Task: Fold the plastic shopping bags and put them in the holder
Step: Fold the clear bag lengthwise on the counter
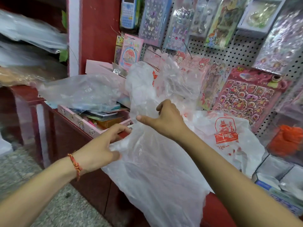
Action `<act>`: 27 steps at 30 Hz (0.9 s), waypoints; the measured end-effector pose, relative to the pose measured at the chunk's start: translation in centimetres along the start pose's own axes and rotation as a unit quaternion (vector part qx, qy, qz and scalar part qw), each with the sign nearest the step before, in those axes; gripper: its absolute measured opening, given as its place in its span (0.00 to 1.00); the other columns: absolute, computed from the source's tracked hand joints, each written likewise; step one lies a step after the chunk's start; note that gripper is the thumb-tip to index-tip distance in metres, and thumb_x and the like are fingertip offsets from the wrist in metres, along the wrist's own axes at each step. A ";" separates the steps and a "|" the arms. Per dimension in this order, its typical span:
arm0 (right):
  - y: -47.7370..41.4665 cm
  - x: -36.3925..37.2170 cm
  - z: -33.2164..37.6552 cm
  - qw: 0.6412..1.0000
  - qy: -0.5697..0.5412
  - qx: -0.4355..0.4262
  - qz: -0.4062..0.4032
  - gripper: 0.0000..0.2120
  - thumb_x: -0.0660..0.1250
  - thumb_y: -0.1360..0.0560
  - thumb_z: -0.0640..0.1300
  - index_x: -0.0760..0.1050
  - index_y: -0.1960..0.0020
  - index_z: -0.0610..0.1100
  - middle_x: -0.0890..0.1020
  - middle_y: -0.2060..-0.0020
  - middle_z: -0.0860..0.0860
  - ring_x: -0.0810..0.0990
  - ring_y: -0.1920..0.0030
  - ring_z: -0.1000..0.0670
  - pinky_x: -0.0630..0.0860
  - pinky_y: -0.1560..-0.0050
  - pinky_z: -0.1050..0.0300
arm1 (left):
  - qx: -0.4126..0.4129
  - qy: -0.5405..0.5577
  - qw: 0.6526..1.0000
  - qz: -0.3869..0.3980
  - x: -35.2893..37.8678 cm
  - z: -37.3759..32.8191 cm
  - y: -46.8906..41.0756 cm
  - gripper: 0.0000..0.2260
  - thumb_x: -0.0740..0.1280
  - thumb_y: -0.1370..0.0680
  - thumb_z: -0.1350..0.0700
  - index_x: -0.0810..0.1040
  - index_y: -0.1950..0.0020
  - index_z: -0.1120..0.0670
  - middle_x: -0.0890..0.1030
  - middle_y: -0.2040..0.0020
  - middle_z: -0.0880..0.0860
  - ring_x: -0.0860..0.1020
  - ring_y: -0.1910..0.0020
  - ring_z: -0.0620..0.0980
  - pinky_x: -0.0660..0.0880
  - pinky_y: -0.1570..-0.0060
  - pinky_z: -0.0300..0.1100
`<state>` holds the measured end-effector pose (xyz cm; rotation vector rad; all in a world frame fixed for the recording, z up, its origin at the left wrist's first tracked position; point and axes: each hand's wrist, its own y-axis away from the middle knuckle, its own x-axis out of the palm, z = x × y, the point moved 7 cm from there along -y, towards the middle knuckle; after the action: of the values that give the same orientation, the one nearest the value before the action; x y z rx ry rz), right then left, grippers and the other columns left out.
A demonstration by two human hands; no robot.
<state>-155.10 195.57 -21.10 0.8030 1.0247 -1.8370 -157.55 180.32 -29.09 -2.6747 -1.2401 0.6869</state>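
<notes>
Plastic bag (157, 169), thin, white and see-through, is held up over the edge of a red counter (78, 136) by both hands. Its lower part hangs down in front of the counter. Its upper part billows above the hands, in front of a pegboard (242, 49) hung with sticker sheets (246, 99). The bag's left edge is pinched by the left hand (101, 145), thumb against curled fingers, and a red string bracelet (75, 164) is worn on that wrist. The bag is gathered at its middle by the right hand (167, 123), whose fingers are curled into the plastic while the thumb is stretched out to the left. How much film is caught under those fingers cannot quite be made out. A second bag (226, 133), printed in red, is spread on the counter just to the right, seemingly touching the held one. A clear bag (82, 90) is draped over a pink tray (77, 121) of stationery to the left.
</notes>
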 end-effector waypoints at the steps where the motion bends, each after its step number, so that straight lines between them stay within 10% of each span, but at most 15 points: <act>1: -0.4 0.5 -0.1 1.000 -0.010 0.011 -0.003 0.29 0.70 0.32 0.61 0.65 0.42 0.43 0.73 0.46 0.47 0.73 0.44 0.45 0.71 0.41 0.46 | 0.011 0.003 1.000 0.009 -0.2 0.0 0.2 0.25 0.67 0.35 0.66 0.68 0.44 0.44 0.71 0.38 0.42 0.72 0.45 0.31 0.69 0.53 0.23; 5: -1.4 0.8 -0.6 0.998 -0.037 0.010 -0.044 0.06 0.65 0.25 0.45 0.73 0.53 0.43 0.77 0.63 0.51 0.76 0.56 0.48 0.71 0.61 0.58 | 0.016 -0.011 0.999 0.031 -0.8 0.1 1.2 0.21 0.69 0.33 0.63 0.68 0.54 0.38 0.76 0.47 0.44 0.75 0.48 0.32 0.71 0.52 0.29; 8: -1.0 -0.8 -1.6 0.982 -0.149 0.036 -0.109 0.11 0.64 0.25 0.43 0.70 0.64 0.41 0.70 0.72 0.51 0.68 0.69 0.51 0.63 0.70 0.59 | 0.018 -0.061 0.998 0.010 -1.7 0.6 1.8 0.11 0.68 0.33 0.58 0.70 0.58 0.45 0.78 0.54 0.42 0.76 0.55 0.38 0.71 0.55 0.35; 13: 0.7 -3.4 -3.7 0.891 -0.410 0.129 -0.148 0.12 0.65 0.25 0.39 0.68 0.66 0.43 0.68 0.70 0.46 0.66 0.67 0.49 0.64 0.66 0.57 | -0.011 -0.161 0.983 -0.082 -4.5 1.4 1.9 0.08 0.70 0.31 0.53 0.72 0.65 0.53 0.78 0.65 0.51 0.74 0.64 0.45 0.72 0.60 0.44; 18: 2.4 -4.8 -4.2 0.858 -0.466 0.144 -0.163 0.09 0.66 0.26 0.38 0.76 0.52 0.30 0.70 0.62 0.44 0.68 0.62 0.47 0.66 0.60 0.54 | -0.021 -0.282 0.950 -0.133 -6.5 0.1 1.7 0.19 0.75 0.31 0.59 0.66 0.73 0.53 0.66 0.74 0.47 0.65 0.72 0.42 0.64 0.70 0.33; 23: 3.3 -7.1 -3.3 0.929 -0.340 0.071 -0.126 0.15 0.68 0.26 0.40 0.68 0.69 0.44 0.69 0.73 0.48 0.67 0.75 0.54 0.65 0.72 0.64 | -0.045 -0.199 0.969 -0.138 -7.1 0.0 1.3 0.19 0.79 0.38 0.48 0.73 0.67 0.58 0.75 0.70 0.51 0.72 0.70 0.47 0.66 0.69 0.32; 25: 3.8 -7.0 -3.0 0.948 -0.305 0.069 -0.054 0.08 0.70 0.28 0.36 0.73 0.55 0.45 0.76 0.65 0.48 0.74 0.69 0.52 0.71 0.68 0.61 | -0.062 -0.105 0.983 -0.135 -7.1 0.1 1.2 0.29 0.78 0.49 0.35 0.79 0.60 0.55 0.82 0.63 0.52 0.78 0.64 0.45 0.72 0.64 0.32; 27: 4.2 -7.2 -3.2 0.961 -0.267 0.068 -0.015 0.22 0.68 0.29 0.32 0.69 0.40 0.50 0.78 0.56 0.48 0.78 0.64 0.52 0.74 0.68 0.63 | -0.055 -0.056 0.986 -0.149 -6.9 0.1 1.1 0.39 0.71 0.57 0.26 0.81 0.59 0.54 0.83 0.60 0.49 0.80 0.62 0.43 0.75 0.60 0.35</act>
<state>-147.93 199.87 -17.97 0.3290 0.5702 -2.0104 -160.78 174.43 -27.07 -2.4814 -1.7094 0.7513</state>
